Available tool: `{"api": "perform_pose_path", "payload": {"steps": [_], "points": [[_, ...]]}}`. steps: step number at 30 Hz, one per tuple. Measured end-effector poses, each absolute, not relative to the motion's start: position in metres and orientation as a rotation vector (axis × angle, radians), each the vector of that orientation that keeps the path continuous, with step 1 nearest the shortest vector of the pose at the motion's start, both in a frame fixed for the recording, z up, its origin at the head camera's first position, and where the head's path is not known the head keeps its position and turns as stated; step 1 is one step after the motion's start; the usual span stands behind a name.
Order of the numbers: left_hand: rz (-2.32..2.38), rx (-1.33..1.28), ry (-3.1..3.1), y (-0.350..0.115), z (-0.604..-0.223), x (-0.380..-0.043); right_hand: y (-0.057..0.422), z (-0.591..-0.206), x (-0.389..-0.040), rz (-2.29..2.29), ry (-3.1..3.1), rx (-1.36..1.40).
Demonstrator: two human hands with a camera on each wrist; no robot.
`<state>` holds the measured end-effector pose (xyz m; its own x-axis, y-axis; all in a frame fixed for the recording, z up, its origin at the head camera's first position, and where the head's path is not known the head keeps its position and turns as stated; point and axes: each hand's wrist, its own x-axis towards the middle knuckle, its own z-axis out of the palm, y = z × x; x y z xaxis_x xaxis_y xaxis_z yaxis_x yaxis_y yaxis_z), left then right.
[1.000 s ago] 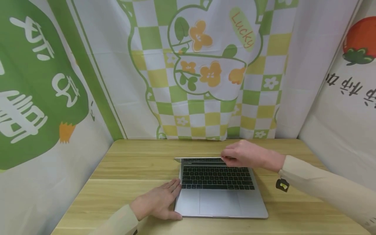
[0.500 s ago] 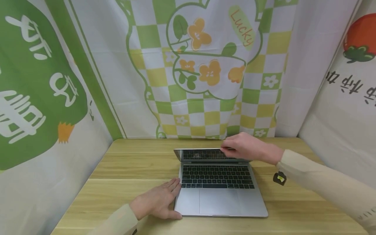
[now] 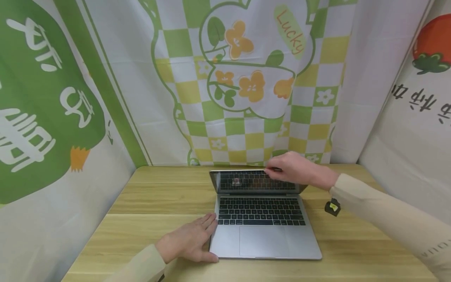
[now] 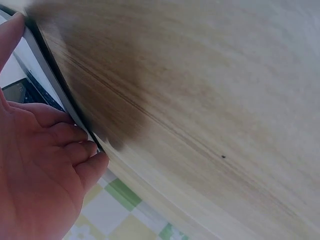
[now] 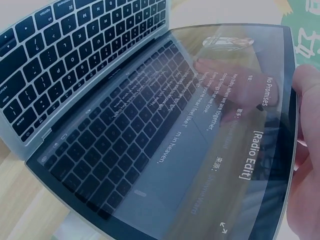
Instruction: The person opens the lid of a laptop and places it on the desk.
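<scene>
A silver laptop lies on the wooden table with its lid partly raised. At the lid's top edge, right of its middle, my right hand pinches the rim. My left hand rests against the left side of the base, thumb at the front corner and fingers extended along the edge. The left wrist view shows this hand from the palm side, touching the thin edge. In the right wrist view the lit screen displays lines of text and reflects the keyboard.
The wooden table extends around the laptop on every side. Behind it hangs a checkered green and yellow curtain. White printed fabric walls close in the left and right. A small dark device sits at the right wrist.
My right hand has lifted the lid's top edge upward and back, so it stands more open and more of the screen shows. My left hand has stayed in place at the base.
</scene>
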<state>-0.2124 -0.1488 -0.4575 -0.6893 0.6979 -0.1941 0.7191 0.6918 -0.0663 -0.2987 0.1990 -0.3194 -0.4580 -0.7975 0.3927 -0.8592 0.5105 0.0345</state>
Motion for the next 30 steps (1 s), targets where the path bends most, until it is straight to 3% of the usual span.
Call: {"api": "perform_pose_path", "payload": {"steps": [30], "points": [[-0.204, 1.181, 2.754, -0.154, -0.461, -0.213, 0.201, -0.314, -0.325, 0.290, -2.533, 1.199]]}}
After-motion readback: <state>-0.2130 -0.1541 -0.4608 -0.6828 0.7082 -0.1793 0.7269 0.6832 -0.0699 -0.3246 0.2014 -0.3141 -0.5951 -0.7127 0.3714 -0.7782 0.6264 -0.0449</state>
